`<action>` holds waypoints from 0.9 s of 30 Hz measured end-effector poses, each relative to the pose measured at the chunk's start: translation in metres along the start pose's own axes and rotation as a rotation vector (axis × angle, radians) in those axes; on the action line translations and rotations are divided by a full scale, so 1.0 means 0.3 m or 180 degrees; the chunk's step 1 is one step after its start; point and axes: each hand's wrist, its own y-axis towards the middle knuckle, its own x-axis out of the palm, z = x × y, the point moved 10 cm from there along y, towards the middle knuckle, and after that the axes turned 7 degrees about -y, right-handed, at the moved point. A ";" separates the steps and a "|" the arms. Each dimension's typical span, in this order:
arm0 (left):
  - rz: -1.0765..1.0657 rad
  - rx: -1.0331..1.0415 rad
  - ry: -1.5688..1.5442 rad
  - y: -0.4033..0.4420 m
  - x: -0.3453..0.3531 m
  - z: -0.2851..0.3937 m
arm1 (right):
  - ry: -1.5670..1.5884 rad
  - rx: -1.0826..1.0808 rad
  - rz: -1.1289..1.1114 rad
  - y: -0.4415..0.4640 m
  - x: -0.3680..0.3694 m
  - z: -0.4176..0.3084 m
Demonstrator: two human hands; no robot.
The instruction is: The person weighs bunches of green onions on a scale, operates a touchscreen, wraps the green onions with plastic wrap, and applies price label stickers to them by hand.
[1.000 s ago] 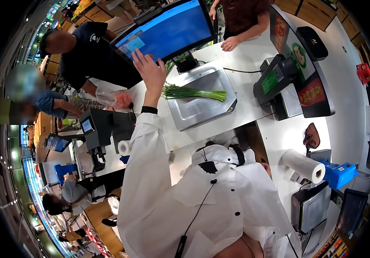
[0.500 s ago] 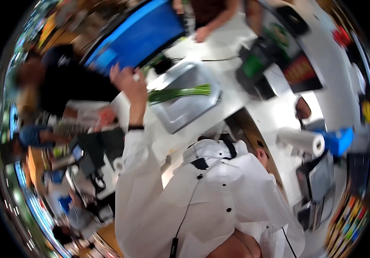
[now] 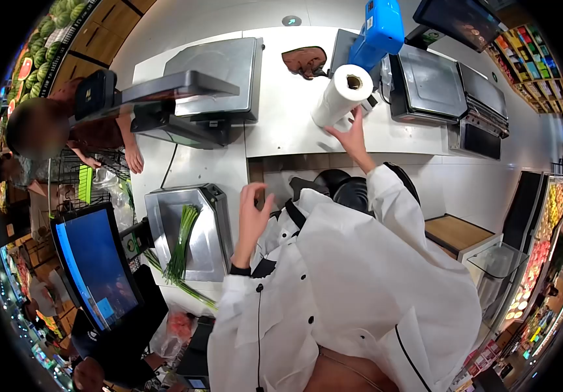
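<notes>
My right hand (image 3: 352, 138) reaches over the table edge to the white roll of plastic bags (image 3: 331, 103). Its thumb and fingers are spread at the lower end of the roll; whether they touch it I cannot tell. My left hand (image 3: 252, 213) is raised in front of my body, fingers loosely bent and apart, with nothing in it. To its left, a bundle of long green stalks (image 3: 182, 247) lies on the metal plate of a scale (image 3: 215, 255), its thin ends hanging over the edge.
A lit monitor (image 3: 101, 264) stands beyond the scale. More scales (image 3: 226, 78) sit on the white counter (image 3: 275, 130), with a blue container (image 3: 378, 32) behind the roll and a brown crumpled item (image 3: 304, 62). Another person's hand (image 3: 134, 160) rests at the counter's left edge.
My view has swung to the right. The left hand has come back from the monitor towards my body. The right hand has risen from my side to the roll.
</notes>
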 end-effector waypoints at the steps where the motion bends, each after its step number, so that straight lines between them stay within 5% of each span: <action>1: -0.0238 -0.0064 -0.0197 0.052 0.043 0.007 | 0.0010 0.0012 -0.0025 0.013 -0.004 0.029; 5: -0.0467 0.0335 0.0189 0.144 0.080 0.045 | 0.0034 0.0225 0.0165 0.010 0.095 0.171; 7: 0.0119 0.0193 0.0098 0.083 0.028 0.001 | 0.0346 0.0440 -0.0329 -0.088 0.180 0.273; 9: 0.0926 -0.0756 -0.0408 -0.074 -0.025 -0.174 | 0.0640 0.1367 -0.1615 -0.240 0.356 0.541; 10: 0.1350 -0.0954 -0.0427 -0.192 -0.050 -0.247 | 0.0303 0.1162 -0.2191 -0.286 0.459 0.765; 11: 0.2094 -0.1668 -0.1169 -0.378 -0.044 -0.391 | -0.1054 0.0888 -0.3102 -0.327 0.488 0.633; 13: 0.3598 -0.2634 -0.1826 -0.829 0.094 -0.671 | 0.0038 0.0687 -0.3574 -0.401 0.672 0.876; 15: 0.4724 -0.3541 -0.0747 -1.262 0.126 -0.703 | 0.0233 0.0505 -0.4268 -0.442 0.805 0.689; 16: 0.5318 -0.3741 -0.1130 -1.429 0.157 -0.700 | 0.0184 0.0400 -0.4426 -0.449 0.849 0.568; 19: 0.7404 -0.2676 -0.0797 -1.792 0.105 -0.678 | -0.0388 -0.0629 -0.5004 -0.543 0.923 0.106; 21: 0.7598 -0.1707 0.0064 -1.876 -0.095 -0.592 | -0.0359 -0.1450 -0.5505 -0.675 0.939 -0.161; 24: 0.7253 -0.1368 -0.0236 -1.904 -0.241 -0.627 | -0.0673 -0.1979 -0.6095 -0.865 0.922 -0.474; 27: 0.7250 -0.2083 0.0214 -1.908 -0.295 -0.589 | -0.0779 -0.2380 -0.6366 -1.072 0.932 -0.637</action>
